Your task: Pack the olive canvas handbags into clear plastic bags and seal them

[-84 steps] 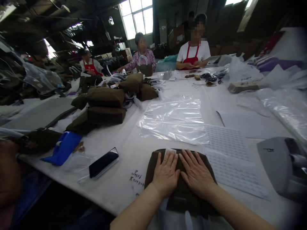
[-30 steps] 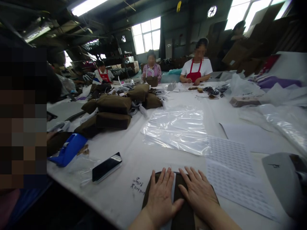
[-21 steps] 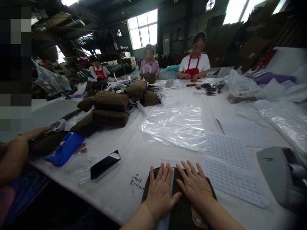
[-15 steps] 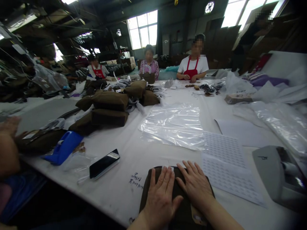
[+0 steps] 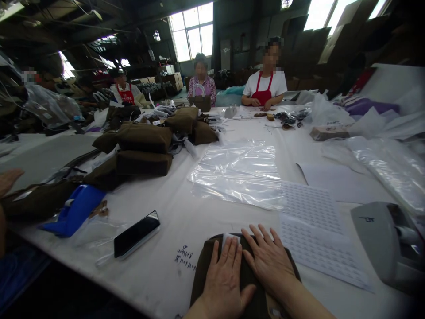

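Note:
A dark olive fabric bag (image 5: 205, 261) lies flat at the near edge of the white table (image 5: 172, 212). My left hand (image 5: 226, 279) presses palm-down on it, fingers spread. My right hand (image 5: 268, 261) lies flat beside it on the same bag, fingers spread, nearly touching the left one. A white strip (image 5: 229, 238) shows on the bag at my left fingertips. A brown tag (image 5: 272, 310) peeks out under my right wrist.
Clear plastic bags (image 5: 241, 173) and sticker sheets (image 5: 315, 221) lie ahead. A grey machine (image 5: 385, 239) stands at the right. A phone (image 5: 136, 234), a blue tape dispenser (image 5: 76, 215) and stacked olive bags (image 5: 142, 150) are at the left. Several people sit at the far end; another person's hand (image 5: 8, 181) is at the left edge.
My hands slid a little toward me over the bag and stay flat on it. The white strip shows again at my left fingertips. The person at the left drew back.

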`<move>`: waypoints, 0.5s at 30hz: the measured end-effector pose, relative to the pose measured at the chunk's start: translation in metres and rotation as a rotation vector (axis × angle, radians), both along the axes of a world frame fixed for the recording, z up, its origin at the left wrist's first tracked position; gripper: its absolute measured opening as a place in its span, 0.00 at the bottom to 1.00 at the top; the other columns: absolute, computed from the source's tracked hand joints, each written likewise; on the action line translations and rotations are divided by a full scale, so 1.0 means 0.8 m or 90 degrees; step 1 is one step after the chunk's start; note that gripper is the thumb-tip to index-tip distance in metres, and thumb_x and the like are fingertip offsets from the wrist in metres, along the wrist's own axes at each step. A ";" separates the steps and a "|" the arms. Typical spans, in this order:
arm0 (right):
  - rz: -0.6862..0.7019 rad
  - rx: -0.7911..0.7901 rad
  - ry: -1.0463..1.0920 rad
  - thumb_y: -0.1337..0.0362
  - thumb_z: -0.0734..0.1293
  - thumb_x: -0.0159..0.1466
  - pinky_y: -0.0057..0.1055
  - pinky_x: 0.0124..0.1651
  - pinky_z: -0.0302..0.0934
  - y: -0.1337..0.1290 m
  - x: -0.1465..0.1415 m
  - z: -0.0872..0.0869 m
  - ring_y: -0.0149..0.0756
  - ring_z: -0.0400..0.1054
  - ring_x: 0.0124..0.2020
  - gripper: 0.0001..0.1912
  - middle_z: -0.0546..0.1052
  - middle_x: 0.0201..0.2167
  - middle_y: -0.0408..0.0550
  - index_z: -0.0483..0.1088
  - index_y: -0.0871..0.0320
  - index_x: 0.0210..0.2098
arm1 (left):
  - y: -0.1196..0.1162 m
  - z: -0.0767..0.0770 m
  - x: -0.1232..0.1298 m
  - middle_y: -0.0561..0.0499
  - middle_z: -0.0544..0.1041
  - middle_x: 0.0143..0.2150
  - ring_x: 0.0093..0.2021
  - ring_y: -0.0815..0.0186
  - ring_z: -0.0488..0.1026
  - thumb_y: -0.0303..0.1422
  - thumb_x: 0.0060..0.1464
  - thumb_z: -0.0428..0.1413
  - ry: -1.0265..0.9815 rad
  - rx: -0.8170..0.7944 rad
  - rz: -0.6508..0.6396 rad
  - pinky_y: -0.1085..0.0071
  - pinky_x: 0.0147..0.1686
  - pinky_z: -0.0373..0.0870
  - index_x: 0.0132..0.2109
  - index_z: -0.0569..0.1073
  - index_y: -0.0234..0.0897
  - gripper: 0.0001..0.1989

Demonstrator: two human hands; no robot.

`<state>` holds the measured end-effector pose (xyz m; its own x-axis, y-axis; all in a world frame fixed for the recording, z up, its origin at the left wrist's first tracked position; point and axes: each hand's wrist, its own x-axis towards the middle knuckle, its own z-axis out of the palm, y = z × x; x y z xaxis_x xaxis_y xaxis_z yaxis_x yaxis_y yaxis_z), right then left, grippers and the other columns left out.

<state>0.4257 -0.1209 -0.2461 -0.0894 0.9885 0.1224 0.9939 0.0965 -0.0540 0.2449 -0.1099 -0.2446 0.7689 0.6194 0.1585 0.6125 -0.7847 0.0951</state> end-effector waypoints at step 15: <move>-0.088 0.204 0.327 0.57 0.56 0.66 0.42 0.60 0.52 0.072 0.104 0.021 0.40 0.52 0.61 0.23 0.58 0.60 0.50 0.55 0.55 0.59 | 0.137 0.073 -0.012 0.49 0.76 0.38 0.43 0.66 0.72 0.29 0.56 0.53 -0.428 -0.075 0.078 0.69 0.44 0.70 0.39 0.74 0.41 0.06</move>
<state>0.5086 -0.0635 -0.2295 0.1867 0.8938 0.4078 0.8527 0.0587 -0.5192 0.2356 -0.0006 -0.1861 0.4505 0.7379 0.5027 0.4748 -0.6748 0.5650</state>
